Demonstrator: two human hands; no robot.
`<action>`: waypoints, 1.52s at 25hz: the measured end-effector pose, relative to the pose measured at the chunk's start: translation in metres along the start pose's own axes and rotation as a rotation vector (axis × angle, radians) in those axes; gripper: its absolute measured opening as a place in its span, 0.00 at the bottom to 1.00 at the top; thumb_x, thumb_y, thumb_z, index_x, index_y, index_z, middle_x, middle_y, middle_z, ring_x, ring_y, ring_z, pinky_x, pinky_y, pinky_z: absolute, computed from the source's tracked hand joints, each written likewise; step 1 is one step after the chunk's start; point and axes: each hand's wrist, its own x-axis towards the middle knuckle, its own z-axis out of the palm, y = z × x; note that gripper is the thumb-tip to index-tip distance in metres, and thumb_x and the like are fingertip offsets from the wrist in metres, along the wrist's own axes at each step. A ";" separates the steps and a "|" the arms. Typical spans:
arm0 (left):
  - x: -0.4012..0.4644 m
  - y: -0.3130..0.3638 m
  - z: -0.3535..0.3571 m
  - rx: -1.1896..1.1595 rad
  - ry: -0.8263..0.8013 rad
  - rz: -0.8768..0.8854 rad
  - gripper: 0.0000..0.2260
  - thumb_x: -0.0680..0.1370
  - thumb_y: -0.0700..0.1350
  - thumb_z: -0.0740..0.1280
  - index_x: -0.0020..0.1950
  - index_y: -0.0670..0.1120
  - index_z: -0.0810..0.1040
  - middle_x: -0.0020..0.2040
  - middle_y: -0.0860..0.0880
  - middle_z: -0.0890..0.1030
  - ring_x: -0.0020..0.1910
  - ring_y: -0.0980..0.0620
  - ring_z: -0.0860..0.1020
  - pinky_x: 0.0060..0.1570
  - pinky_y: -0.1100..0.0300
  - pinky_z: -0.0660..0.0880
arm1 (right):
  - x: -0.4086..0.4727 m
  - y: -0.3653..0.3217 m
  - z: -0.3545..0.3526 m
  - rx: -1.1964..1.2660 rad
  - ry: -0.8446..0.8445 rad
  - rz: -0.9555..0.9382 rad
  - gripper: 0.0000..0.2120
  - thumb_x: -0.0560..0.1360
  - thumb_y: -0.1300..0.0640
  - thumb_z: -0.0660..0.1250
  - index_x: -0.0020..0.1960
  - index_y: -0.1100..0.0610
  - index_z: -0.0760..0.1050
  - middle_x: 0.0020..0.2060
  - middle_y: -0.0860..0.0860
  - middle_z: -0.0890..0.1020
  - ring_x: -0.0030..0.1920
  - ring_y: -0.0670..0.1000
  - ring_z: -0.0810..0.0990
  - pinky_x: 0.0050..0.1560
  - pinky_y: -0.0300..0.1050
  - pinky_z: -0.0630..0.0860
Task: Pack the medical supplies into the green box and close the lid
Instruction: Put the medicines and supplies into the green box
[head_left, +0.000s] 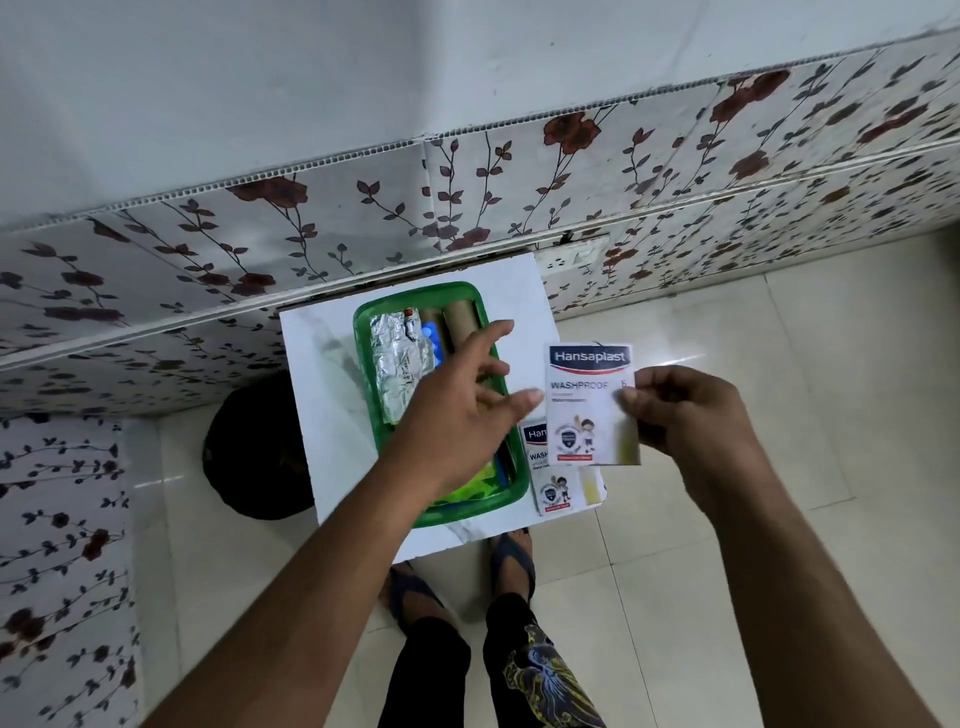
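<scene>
Packing step: a plaster packet is in hand, not yet in the box; I judge the packing well along, with the lid step to come.
Green box (363, 332): open, near the middle of the white tabletop (311, 364), its far end toward the flowered wall. No lid can be seen.
Box contents: a crumpled foil strip (397, 364) along the left side, a brown cardboard roll (460, 322) at the far end, something blue between them, and a green-yellow item at the near end, mostly hidden.
Held packet (589, 410): raised over the tabletop's right edge, face toward the camera.
Right hand (685, 415): thumb and fingers pinched on the held packet's right edge.
Left hand (457, 410): fingers spread apart, holding nothing, hovering over the box's right side.
Second packet (553, 483): flat at the near right corner of the tabletop, just beside the box.
Writing: "Hansaplast" and "WASHPROOF" on the held packet; the smaller print is too blurred to read. The second packet shows the same design, partly covered.
Next move: likely lowering the held packet leftward into the box, laid flat so a lid could shut; then the second packet.
</scene>
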 end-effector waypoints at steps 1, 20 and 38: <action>-0.002 0.002 0.000 -0.128 -0.058 -0.042 0.31 0.74 0.44 0.73 0.72 0.61 0.65 0.57 0.55 0.79 0.47 0.59 0.82 0.48 0.59 0.79 | -0.007 -0.010 0.012 0.034 -0.080 0.000 0.05 0.72 0.69 0.70 0.48 0.68 0.78 0.38 0.59 0.84 0.37 0.54 0.83 0.42 0.48 0.82; 0.025 -0.069 -0.066 1.004 0.428 0.108 0.27 0.70 0.62 0.71 0.65 0.51 0.77 0.68 0.40 0.69 0.65 0.38 0.65 0.58 0.41 0.69 | 0.022 0.098 0.037 -0.943 0.092 0.077 0.25 0.65 0.44 0.73 0.60 0.49 0.77 0.49 0.50 0.83 0.45 0.53 0.83 0.47 0.52 0.81; -0.011 -0.099 -0.073 0.360 0.587 0.015 0.15 0.75 0.48 0.69 0.62 0.52 0.79 0.62 0.45 0.71 0.63 0.47 0.70 0.61 0.61 0.65 | -0.037 -0.006 0.109 -0.589 -0.042 -0.203 0.02 0.73 0.57 0.72 0.44 0.52 0.82 0.36 0.44 0.84 0.38 0.48 0.83 0.42 0.44 0.78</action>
